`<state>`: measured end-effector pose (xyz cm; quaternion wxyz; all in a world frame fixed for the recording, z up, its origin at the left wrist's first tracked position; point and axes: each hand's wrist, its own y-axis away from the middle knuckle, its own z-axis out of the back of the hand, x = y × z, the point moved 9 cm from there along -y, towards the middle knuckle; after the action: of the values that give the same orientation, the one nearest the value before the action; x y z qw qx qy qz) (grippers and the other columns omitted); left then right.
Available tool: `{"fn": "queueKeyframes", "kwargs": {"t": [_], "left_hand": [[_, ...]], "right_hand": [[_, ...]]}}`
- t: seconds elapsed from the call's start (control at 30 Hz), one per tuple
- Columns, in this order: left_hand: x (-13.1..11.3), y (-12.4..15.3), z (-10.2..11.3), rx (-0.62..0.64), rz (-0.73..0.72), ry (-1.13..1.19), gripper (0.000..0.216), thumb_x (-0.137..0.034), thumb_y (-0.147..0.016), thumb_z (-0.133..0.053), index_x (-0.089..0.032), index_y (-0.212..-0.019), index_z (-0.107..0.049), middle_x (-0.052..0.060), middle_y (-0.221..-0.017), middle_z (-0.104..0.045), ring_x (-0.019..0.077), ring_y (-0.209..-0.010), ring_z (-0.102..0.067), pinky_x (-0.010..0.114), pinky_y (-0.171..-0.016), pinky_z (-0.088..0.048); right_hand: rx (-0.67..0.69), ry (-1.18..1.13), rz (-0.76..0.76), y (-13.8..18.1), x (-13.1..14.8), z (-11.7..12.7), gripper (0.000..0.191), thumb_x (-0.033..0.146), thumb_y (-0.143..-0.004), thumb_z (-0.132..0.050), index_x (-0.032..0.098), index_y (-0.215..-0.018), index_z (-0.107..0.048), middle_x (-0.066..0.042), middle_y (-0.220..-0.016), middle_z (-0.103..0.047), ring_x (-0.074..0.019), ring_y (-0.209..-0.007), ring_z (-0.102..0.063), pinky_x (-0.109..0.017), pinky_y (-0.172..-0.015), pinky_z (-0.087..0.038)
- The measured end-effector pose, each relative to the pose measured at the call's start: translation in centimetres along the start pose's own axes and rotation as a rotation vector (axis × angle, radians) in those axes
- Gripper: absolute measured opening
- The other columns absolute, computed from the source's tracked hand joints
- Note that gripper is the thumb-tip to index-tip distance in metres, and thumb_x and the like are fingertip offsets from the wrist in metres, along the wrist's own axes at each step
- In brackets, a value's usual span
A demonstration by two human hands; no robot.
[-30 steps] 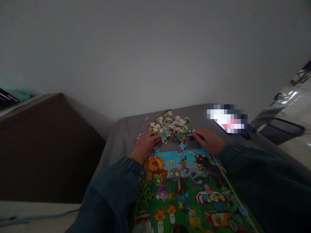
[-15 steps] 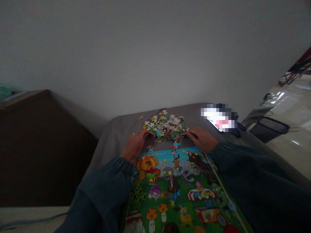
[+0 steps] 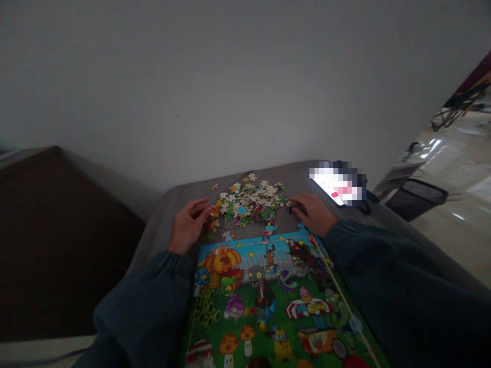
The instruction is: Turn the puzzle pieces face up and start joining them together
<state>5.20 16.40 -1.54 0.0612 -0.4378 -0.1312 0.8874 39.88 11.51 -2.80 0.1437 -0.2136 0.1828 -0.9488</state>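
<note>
In the middle of the frame, the pile of loose jigsaw pieces is lying on a grey cloth-covered surface, just above the top edge of the colourful cartoon puzzle picture, which is filling the lower centre. A few stray pieces are sitting in the narrow gap between the pile and that edge.

The left hand is resting at the left rim of the pile, its fingers loosely curled and apart, gripping nothing, with the fingertips touching the outermost pieces. The right hand is lying palm down at the right rim of the pile, fingers reaching toward a small dark bit at the fingertips. The dim light is hiding whether they are pinching it. Dark teal sleeves are covering both forearms along the picture's two sides.

Right of centre, a lit phone is lying just beyond the right hand. A black bin is standing on the pale floor at the right edge. A dark brown panel is filling the left side under a plain wall.
</note>
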Motion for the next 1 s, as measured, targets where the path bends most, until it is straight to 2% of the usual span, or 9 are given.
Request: {"fn": "queueKeyframes", "kwargs": {"t": [0.1,0.2,0.33,0.43,0.53,0.63,0.77,1.0], "left_hand": [[0.9,-0.5,1.8,-0.064,0.049,-0.032,0.039,-0.038,-0.08,-0.064,-0.017,-0.113,-0.063,0.008,-0.097,-0.076,0.0205,-0.085,-0.073,0.03,-0.074,-0.058],[2.0,-1.0,3.5,-0.115,0.082,-0.104,0.034,-0.035,-0.076,-0.068,-0.017,-0.104,-0.067,0.006,-0.091,-0.077,0.0214,-0.084,-0.072,0.03,-0.075,-0.058],[3.0,-1.4,5.5,-0.149,0.075,-0.237,0.028,-0.036,-0.082,-0.06,-0.018,-0.1,-0.069,0.005,-0.088,-0.077,0.0219,-0.083,-0.072,0.032,-0.076,-0.057],[2.8,-1.5,6.2,-0.127,0.03,-0.374,0.025,-0.032,-0.084,-0.056,-0.02,-0.1,-0.07,0.007,-0.089,-0.076,0.0261,-0.088,-0.07,0.04,-0.083,-0.054],[1.8,-1.1,5.2,-0.056,-0.078,-0.497,0.023,-0.031,-0.085,-0.055,-0.023,-0.099,-0.072,0.008,-0.111,-0.071,0.0296,-0.109,-0.061,0.048,-0.099,-0.043],[0.9,-0.5,3.1,0.023,-0.179,-0.579,0.028,-0.04,-0.088,-0.053,-0.027,-0.105,-0.071,0.005,-0.125,-0.063,0.0287,-0.118,-0.052,0.048,-0.104,-0.036],[0.9,0.1,0.7,0.134,-0.243,-0.649,0.031,-0.046,-0.088,-0.052,-0.031,-0.108,-0.071,0.005,-0.119,-0.065,0.0276,-0.114,-0.053,0.046,-0.101,-0.038],[0.9,0.8,-0.1,0.301,-0.325,-0.718,0.033,-0.039,-0.088,-0.052,-0.027,-0.114,-0.069,0.007,-0.11,-0.066,0.026,-0.103,-0.059,0.038,-0.092,-0.046]], "right_hand": [[-0.004,0.036,-0.004,0.0,-0.2,0.0,0.032,0.025,-0.088,-0.05,0.019,-0.117,-0.061,-0.012,-0.108,-0.062,-0.0287,-0.104,-0.054,-0.046,-0.092,-0.041],[0.031,0.033,0.004,0.1,0.0,-0.4,0.028,0.024,-0.088,-0.048,0.021,-0.111,-0.063,-0.01,-0.107,-0.063,-0.0276,-0.103,-0.053,-0.046,-0.093,-0.04],[0.051,0.028,0.005,0.2,0.2,-0.5,0.026,0.022,-0.087,-0.048,0.021,-0.106,-0.066,-0.009,-0.107,-0.063,-0.0267,-0.102,-0.053,-0.044,-0.092,-0.041],[0.047,0.03,0.001,0.2,0.3,-0.4,0.027,0.021,-0.086,-0.048,0.02,-0.107,-0.066,-0.01,-0.108,-0.063,-0.027,-0.103,-0.052,-0.044,-0.091,-0.041],[0.042,0.035,0.0,0.2,0.2,-0.4,0.028,0.021,-0.085,-0.049,0.02,-0.107,-0.067,-0.01,-0.109,-0.063,-0.0275,-0.104,-0.052,-0.044,-0.091,-0.041],[0.045,0.033,0.01,0.2,0.2,-0.5,0.028,0.021,-0.085,-0.049,0.021,-0.107,-0.067,-0.01,-0.108,-0.063,-0.0271,-0.103,-0.052,-0.044,-0.091,-0.041],[0.039,0.032,0.017,0.2,0.2,-0.5,0.028,0.022,-0.085,-0.049,0.021,-0.107,-0.066,-0.01,-0.107,-0.064,-0.0273,-0.103,-0.053,-0.044,-0.091,-0.041],[0.058,0.03,0.011,0.3,0.4,-0.5,0.028,0.022,-0.085,-0.049,0.02,-0.107,-0.067,-0.01,-0.108,-0.063,-0.0271,-0.104,-0.053,-0.044,-0.092,-0.041]]}}
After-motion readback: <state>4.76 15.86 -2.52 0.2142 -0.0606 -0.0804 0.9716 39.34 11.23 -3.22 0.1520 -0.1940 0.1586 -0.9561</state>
